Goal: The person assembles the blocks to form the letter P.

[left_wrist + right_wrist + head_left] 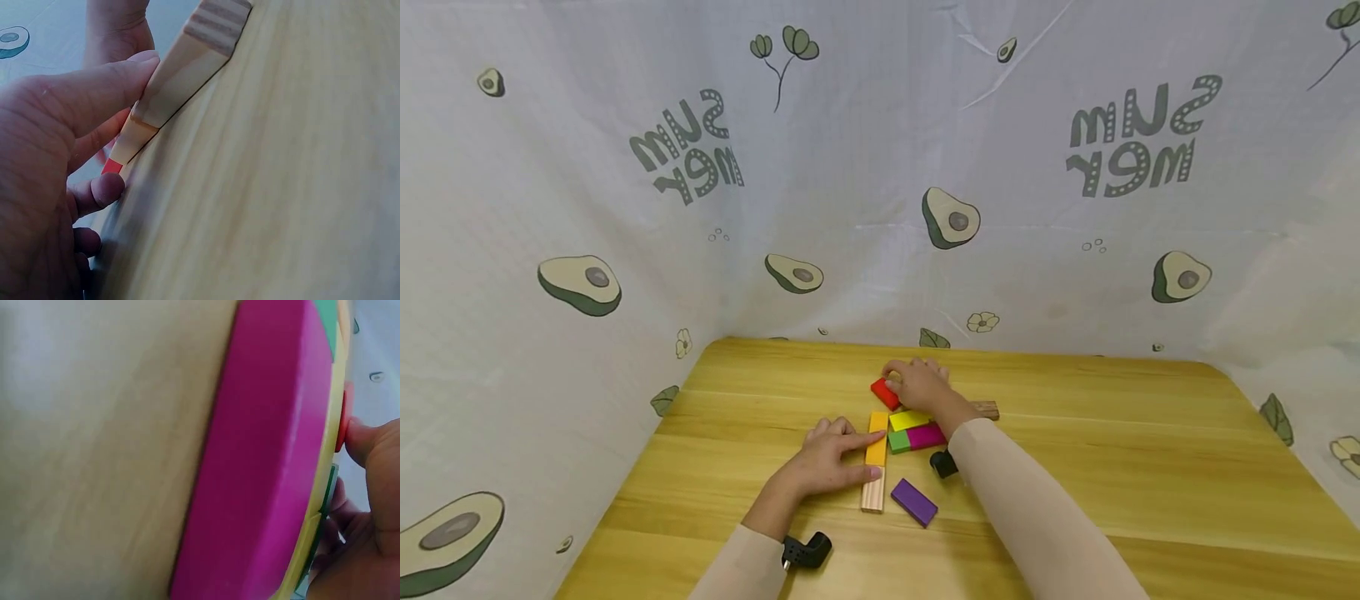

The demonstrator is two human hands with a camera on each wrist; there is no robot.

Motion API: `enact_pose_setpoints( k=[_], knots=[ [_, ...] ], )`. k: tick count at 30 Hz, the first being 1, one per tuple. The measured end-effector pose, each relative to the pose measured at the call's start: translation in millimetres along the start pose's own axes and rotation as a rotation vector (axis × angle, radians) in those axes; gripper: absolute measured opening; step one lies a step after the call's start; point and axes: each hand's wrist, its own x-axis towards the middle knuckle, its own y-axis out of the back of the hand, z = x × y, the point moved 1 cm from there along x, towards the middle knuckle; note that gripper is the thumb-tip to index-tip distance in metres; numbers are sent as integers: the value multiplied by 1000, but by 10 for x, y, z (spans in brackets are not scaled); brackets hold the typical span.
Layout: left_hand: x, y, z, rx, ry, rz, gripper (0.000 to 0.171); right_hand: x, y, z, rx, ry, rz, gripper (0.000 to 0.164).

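My left hand [831, 458] lies at the left of a row, index fingertip on the orange block [877, 442] and thumb on the plain wooden block [872, 493] nearer me. That wooden block [187, 75] shows striped end grain in the left wrist view. At the far end, my right hand [922, 385] pinches a red block [884, 394], thumb on its near side. Below that hand sit a yellow block [908, 419], a green block [898, 442] and a magenta block [927, 436], side by side. A dark green block [329, 487] shows by the right fingers in the right wrist view.
A purple block [914, 502] lies apart and slanted on the wooden table [1075, 467]. A brown wooden block [987, 409] juts out from behind the right wrist. A white cloth [865, 167] with avocado prints hangs behind the table and at its sides.
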Motion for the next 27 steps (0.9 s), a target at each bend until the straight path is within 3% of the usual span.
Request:
enact_pose_setpoints(
  k=[10, 15, 21, 27],
  knots=[
    [-1, 15, -2, -4, 4, 0, 59, -30, 38, -13, 34, -46, 9, 30],
    [-7, 17, 9, -5, -2, -4, 59, -18, 83, 91, 67, -4, -19, 41],
    [-13, 15, 8, -9, 16, -4, 59, -24, 85, 217, 119, 32, -62, 40],
    [6, 23, -7, 14, 17, 1, 58, -23, 25, 235, 142, 24, -53, 41]
  ],
)
